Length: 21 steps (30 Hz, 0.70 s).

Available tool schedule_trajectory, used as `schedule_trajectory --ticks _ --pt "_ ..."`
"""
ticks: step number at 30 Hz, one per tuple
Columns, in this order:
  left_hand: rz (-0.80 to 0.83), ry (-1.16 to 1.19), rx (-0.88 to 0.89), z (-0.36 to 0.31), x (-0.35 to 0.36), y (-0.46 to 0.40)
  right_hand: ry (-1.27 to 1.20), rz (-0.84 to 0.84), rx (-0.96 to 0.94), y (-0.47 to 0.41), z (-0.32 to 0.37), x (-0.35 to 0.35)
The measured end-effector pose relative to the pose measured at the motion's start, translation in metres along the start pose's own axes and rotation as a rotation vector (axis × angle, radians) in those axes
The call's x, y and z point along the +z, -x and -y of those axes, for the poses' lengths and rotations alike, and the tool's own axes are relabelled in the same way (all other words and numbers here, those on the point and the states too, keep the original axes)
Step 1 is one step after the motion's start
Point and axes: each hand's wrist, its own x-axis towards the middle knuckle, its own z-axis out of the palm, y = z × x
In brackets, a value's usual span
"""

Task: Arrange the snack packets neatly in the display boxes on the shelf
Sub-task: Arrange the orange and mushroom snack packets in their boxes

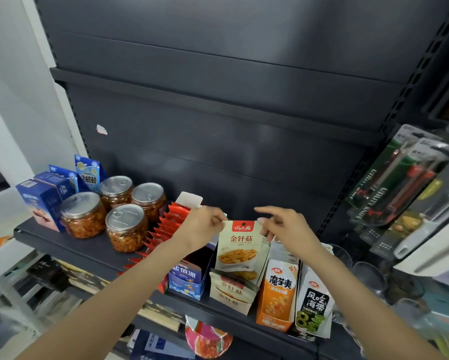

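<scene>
The dark grey metal shelf (62, 246) runs from 9 o'clock down to 5 o'clock across your view, with a dark back panel (218, 100) of the same colour filling everything from 10 to 2 o'clock. At 3 o'clock, packaged utility knives in clear blister packs (389, 188) hang on the neighbouring rack. At 9 o'clock, four clear plastic jars with silver pull-tab lids (126, 227) stand grouped together, with blue cardboard cartons (43, 201) just to their left. Near centre, a row of red foil packets (163, 229) stands on edge, partly hidden behind your left forearm. At 6 o'clock sits a cream display box (229, 298) holding matching packets, a blue box (185, 280) touching its left side and an orange box (276, 294) on its right, then a white-and-black packet with green print (313, 305) beside that.

The cream snack packet with a red top label (240, 245) stands upright above the cream box, at centre. Your left hand (202, 227) pinches its top left corner; your right hand (283, 227) pinches its top right corner, index finger extended above.
</scene>
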Motion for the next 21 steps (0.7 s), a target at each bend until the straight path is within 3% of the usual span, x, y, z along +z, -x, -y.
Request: schedule_trajectory --ticks 2,5,7,9,14,18,21 --pt "-0.006 0.066 0.044 -0.011 -0.003 0.000 0.065 0.042 -0.047 0.002 0.014 0.002" --pt "0.008 0.173 0.127 -0.022 -0.010 0.000 0.087 -0.106 -0.084 0.003 0.026 -0.003" --pt "-0.020 0.269 0.155 -0.026 -0.015 0.002 -0.039 -0.148 -0.031 0.004 0.031 -0.011" --pt "-0.058 0.348 0.179 -0.028 -0.020 0.006 -0.177 -0.082 0.027 0.007 0.037 -0.015" --pt "-0.056 0.427 0.224 -0.036 -0.026 0.012 -0.242 -0.095 0.002 0.011 0.043 -0.012" --pt "0.045 0.485 0.154 -0.037 -0.026 0.020 -0.315 -0.171 0.017 0.014 0.042 -0.015" --pt "0.080 0.400 0.036 -0.025 -0.021 0.022 -0.280 -0.186 -0.005 0.016 0.042 -0.022"
